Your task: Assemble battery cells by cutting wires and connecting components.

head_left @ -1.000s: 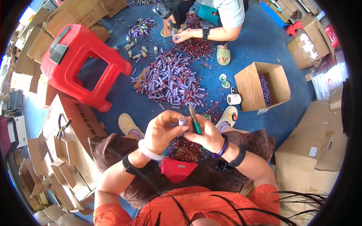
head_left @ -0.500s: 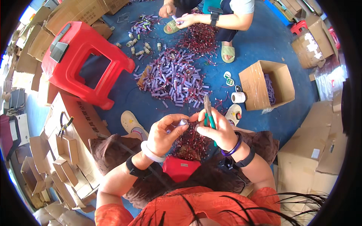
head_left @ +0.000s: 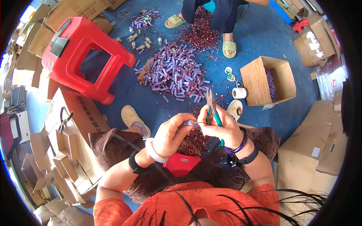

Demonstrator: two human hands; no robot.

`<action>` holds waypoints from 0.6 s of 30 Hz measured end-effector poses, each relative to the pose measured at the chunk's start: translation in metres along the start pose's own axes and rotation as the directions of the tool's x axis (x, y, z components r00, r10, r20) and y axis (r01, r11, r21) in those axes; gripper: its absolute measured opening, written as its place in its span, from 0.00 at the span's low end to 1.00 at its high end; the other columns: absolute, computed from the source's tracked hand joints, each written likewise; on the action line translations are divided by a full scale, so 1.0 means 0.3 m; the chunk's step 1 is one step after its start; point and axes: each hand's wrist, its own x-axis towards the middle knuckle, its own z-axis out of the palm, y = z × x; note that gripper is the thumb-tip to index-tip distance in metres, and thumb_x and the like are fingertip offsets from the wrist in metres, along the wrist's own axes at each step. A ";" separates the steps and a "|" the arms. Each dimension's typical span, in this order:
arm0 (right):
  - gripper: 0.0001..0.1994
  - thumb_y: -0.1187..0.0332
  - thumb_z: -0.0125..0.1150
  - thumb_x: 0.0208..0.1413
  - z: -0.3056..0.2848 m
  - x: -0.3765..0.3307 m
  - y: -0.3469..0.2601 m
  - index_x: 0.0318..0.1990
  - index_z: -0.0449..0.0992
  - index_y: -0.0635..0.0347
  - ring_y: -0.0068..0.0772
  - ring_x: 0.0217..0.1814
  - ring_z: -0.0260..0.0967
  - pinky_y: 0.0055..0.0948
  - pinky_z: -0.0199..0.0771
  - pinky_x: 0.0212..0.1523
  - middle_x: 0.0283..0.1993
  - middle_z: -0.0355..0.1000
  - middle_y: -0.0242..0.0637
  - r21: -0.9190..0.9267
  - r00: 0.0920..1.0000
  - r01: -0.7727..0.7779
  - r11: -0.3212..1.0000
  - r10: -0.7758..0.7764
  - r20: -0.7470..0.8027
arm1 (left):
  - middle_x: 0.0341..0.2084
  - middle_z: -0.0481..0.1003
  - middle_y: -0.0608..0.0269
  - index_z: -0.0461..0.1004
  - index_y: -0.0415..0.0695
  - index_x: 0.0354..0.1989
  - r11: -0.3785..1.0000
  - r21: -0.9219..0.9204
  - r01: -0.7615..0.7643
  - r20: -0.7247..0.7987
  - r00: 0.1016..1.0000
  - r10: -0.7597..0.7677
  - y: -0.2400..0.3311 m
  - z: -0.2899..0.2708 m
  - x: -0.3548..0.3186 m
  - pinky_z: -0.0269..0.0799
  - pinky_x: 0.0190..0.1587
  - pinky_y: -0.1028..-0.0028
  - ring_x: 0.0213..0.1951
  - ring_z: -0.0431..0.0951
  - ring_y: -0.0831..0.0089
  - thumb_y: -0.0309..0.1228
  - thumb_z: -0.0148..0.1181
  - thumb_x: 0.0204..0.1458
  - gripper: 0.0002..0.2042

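Note:
Between the thumb and fingers of my left hand (head_left: 174, 132) is a purple cylindrical battery cell (head_left: 187, 123), its end pointing right. My right hand (head_left: 223, 127) is closed around green-handled pliers (head_left: 211, 101), their jaws pointing away from me. The thumb and forefinger of that hand also pinch something thin at the cell's end, too small to make out clearly. Below both hands lies a tangle of dark red wires (head_left: 194, 145). On the floor beyond is a large heap of purple cells with wires (head_left: 175, 75).
A red plastic stool (head_left: 71, 69) stands at left. An open carton (head_left: 253, 84) with purple cells is at right, beside a white roll (head_left: 239, 93). Another person's sandalled foot (head_left: 229, 47) is near a wire pile (head_left: 201, 30). Yellow-and-black pliers (head_left: 64, 120) rest on cardboard at left.
My right hand and the pliers have shifted slightly right. The cell has turned, with its end now toward my right fingers. The other person's hands have left the view.

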 end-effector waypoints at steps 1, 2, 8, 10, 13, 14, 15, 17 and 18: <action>0.10 0.72 0.62 0.53 -0.001 -0.002 0.002 0.37 0.65 0.58 0.16 0.35 0.62 0.22 0.65 0.38 0.32 0.64 0.26 -0.001 1.000 0.000 1.000 0.000 -0.002 | 0.34 0.71 0.62 0.68 0.38 0.47 0.999 0.039 -0.033 -0.024 0.999 0.034 -0.001 0.009 -0.004 0.67 0.41 0.76 0.35 0.71 0.77 0.25 0.51 0.60 0.08; 0.10 0.72 0.62 0.53 0.000 -0.002 0.006 0.38 0.66 0.58 0.17 0.35 0.62 0.23 0.65 0.37 0.33 0.64 0.27 -0.051 0.999 0.053 0.997 -0.053 0.014 | 0.33 0.70 0.62 0.67 0.37 0.46 0.995 0.079 -0.065 -0.048 0.996 0.069 0.005 0.014 -0.004 0.66 0.39 0.77 0.33 0.69 0.77 0.25 0.48 0.62 0.08; 0.20 0.74 0.68 0.43 -0.039 0.017 0.031 0.46 0.72 0.60 0.38 0.35 0.68 0.33 0.69 0.37 0.34 0.67 0.38 -0.829 0.848 0.284 0.481 -0.530 -0.017 | 0.31 0.65 0.64 0.65 0.37 0.47 0.983 0.161 -0.088 -0.028 0.995 0.094 0.035 -0.002 -0.016 0.62 0.37 0.78 0.30 0.62 0.78 0.27 0.45 0.62 0.09; 0.22 0.73 0.70 0.38 -0.050 0.011 0.024 0.46 0.74 0.57 0.41 0.37 0.68 0.35 0.68 0.39 0.35 0.67 0.39 -0.912 0.906 0.216 0.348 -0.420 0.054 | 0.30 0.65 0.64 0.64 0.37 0.48 0.977 0.184 -0.103 -0.023 0.994 0.110 0.030 -0.004 -0.023 0.61 0.37 0.78 0.29 0.61 0.79 0.27 0.46 0.62 0.10; 0.22 0.73 0.70 0.35 -0.020 0.002 0.014 0.44 0.76 0.53 0.40 0.39 0.67 0.37 0.65 0.43 0.36 0.67 0.37 -0.953 0.873 0.222 0.207 -0.477 0.100 | 0.30 0.64 0.64 0.58 0.37 0.53 0.986 0.113 -0.120 -0.129 0.983 0.134 0.017 -0.002 -0.038 0.60 0.36 0.79 0.29 0.61 0.80 0.26 0.46 0.61 0.13; 0.22 0.73 0.70 0.35 -0.022 0.000 0.016 0.44 0.76 0.53 0.40 0.39 0.67 0.37 0.65 0.43 0.36 0.67 0.37 -0.952 0.872 0.227 0.206 -0.479 0.104 | 0.30 0.64 0.65 0.55 0.36 0.55 0.993 0.063 -0.099 -0.122 0.987 0.106 0.035 -0.008 -0.038 0.59 0.35 0.79 0.29 0.60 0.81 0.25 0.46 0.60 0.16; 0.23 0.73 0.70 0.35 -0.029 -0.001 0.019 0.44 0.76 0.52 0.39 0.41 0.67 0.39 0.64 0.44 0.36 0.67 0.35 -0.963 0.852 0.230 0.142 -0.508 0.128 | 0.30 0.64 0.65 0.52 0.36 0.58 0.997 0.013 -0.078 -0.113 0.990 0.079 0.047 -0.013 -0.038 0.58 0.35 0.80 0.28 0.59 0.81 0.24 0.45 0.60 0.19; 0.24 0.74 0.69 0.33 -0.034 0.000 0.032 0.44 0.76 0.50 0.40 0.43 0.65 0.43 0.62 0.47 0.38 0.66 0.33 -0.965 0.823 0.245 0.099 -0.546 0.153 | 0.30 0.64 0.65 0.50 0.35 0.59 0.997 0.009 -0.082 -0.113 0.990 0.083 0.057 -0.023 -0.042 0.58 0.34 0.80 0.28 0.59 0.82 0.23 0.45 0.59 0.20; 0.24 0.74 0.69 0.33 -0.029 0.000 0.030 0.44 0.76 0.50 0.40 0.43 0.65 0.43 0.62 0.47 0.38 0.66 0.33 -0.964 0.822 0.247 0.098 -0.548 0.155 | 0.30 0.64 0.65 0.48 0.35 0.60 0.996 0.002 -0.086 -0.109 0.990 0.085 0.060 -0.027 -0.044 0.57 0.34 0.81 0.28 0.58 0.82 0.23 0.45 0.59 0.22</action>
